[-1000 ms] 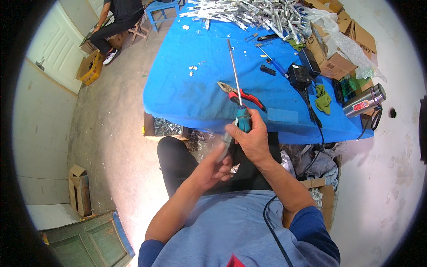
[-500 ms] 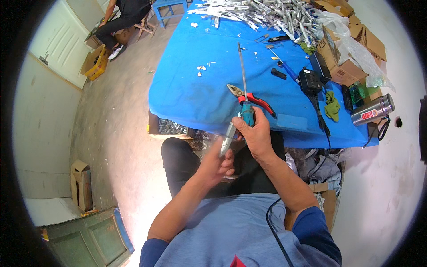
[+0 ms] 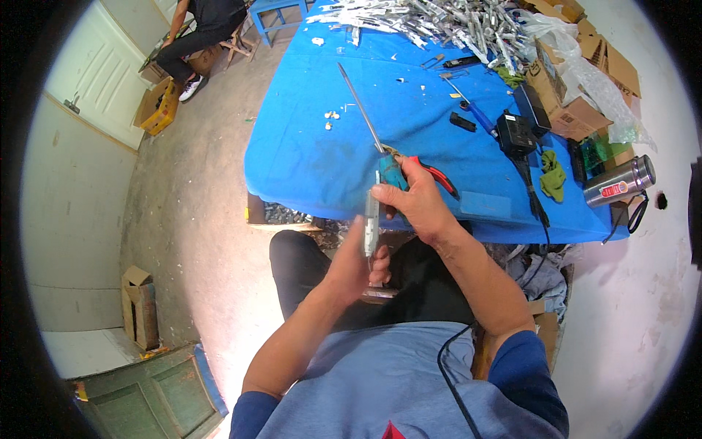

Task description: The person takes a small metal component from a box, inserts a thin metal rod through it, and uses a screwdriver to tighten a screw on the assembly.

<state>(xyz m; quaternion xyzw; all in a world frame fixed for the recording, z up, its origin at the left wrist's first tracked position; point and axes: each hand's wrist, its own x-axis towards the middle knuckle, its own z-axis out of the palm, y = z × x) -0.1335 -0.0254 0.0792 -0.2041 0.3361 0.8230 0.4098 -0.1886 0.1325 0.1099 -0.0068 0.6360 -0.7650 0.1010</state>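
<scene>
Screwdriver [image 3: 393, 173] in closed R hand [image 3: 420, 204], grey strip [image 3: 371, 228] in curled L hand [image 3: 352, 265], btwn hands

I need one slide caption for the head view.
Right hand grips a teal-handled screwdriver; left hand holds a slim grey part by a blue table.

Steel flask [image 3: 621, 178], right edge of table [image 3: 307, 146]: red-and-white label [image 3: 614, 189], lettering too small to read. Cardboard box [image 3: 572, 115] farther back: dark printed marks [image 3: 537, 71], illegible. Black power adapter [image 3: 516, 134]: small pale marking, unreadable.
</scene>
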